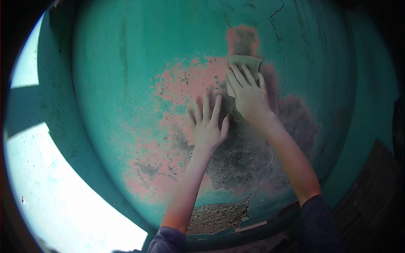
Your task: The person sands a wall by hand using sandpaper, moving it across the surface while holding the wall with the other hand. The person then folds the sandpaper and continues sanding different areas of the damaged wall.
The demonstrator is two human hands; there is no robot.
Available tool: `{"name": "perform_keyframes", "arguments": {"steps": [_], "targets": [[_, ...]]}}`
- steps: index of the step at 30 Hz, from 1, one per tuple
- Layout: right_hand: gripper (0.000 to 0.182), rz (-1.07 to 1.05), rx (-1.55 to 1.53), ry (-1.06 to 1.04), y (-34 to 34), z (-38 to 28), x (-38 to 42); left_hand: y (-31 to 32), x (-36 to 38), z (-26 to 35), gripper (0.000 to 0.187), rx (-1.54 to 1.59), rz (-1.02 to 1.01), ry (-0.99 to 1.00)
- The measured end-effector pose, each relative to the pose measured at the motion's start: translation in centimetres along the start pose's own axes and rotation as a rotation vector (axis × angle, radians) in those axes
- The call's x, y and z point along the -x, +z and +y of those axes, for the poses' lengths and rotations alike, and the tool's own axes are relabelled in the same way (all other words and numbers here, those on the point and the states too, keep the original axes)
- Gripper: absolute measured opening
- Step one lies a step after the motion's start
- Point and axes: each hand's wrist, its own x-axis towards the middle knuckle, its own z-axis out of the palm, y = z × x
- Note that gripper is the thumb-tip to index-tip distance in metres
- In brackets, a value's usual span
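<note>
A: Head view, quick pass. What's the right hand [249, 99] on?

B: A folded greenish-grey sheet of sandpaper [244, 64]. Fingers spread flat over it, pressing it against the teal painted wall [126, 63]. Not a pinch or a clenched grip, just the palm and fingers pinning the sheet to the surface.

A: Where's the sheet exactly?

B: Upper centre of the view, at the top edge of the worn patch, just under a small pink-and-grey spot. Its top edge pokes out above the fingertips.

A: Left hand [206, 124]?

B: Empty, open, fingers splayed, laid flat on the wall just below and to the left of the right hand. The two hands are close, nearly touching near the right wrist; can't tell if they make contact.

A: The wall surface?

B: Teal paint, worn through to a big patch of pink undercoat [185, 84] on the left side and a dark grey pitted area [240, 160] under and below the hands. A thin crack [282, 50] runs down from the top, right of the sandpaper. Lower down, paint has flaked off to a rough brownish bare area [217, 217].

A: Anything else?

B: Dark blue sleeves [316, 223] at the bottom. Bright sunlit area [55, 189] at the far left.
</note>
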Motion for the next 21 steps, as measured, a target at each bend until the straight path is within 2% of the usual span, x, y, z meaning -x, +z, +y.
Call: {"name": "perform_keyframes", "arguments": {"steps": [3,7,11,16,21], "targets": [[0.064,0.026,-0.007,0.017,-0.1,0.0,-1.4,0.3,-0.1,-0.1,0.069,0.003,0.029,-0.006],[0.064,0.007,-0.038,0.062,0.1,-0.6,0.8,0.5,0.2,-0.1,0.067,0.009,0.049,-0.006],[0.069,-0.055,0.055,0.08,-0.2,-1.0,2.0,0.6,0.2,-0.1,0.067,-0.002,0.057,-0.008],[0.071,0.019,0.043,0.073,-0.2,0.3,-3.1,0.8,0.3,-0.1,0.066,0.006,0.065,-0.013],[0.068,-0.017,0.053,0.056,-0.3,-0.8,1.4,0.6,0.2,-0.2,0.066,0.0,0.048,-0.015]]}}
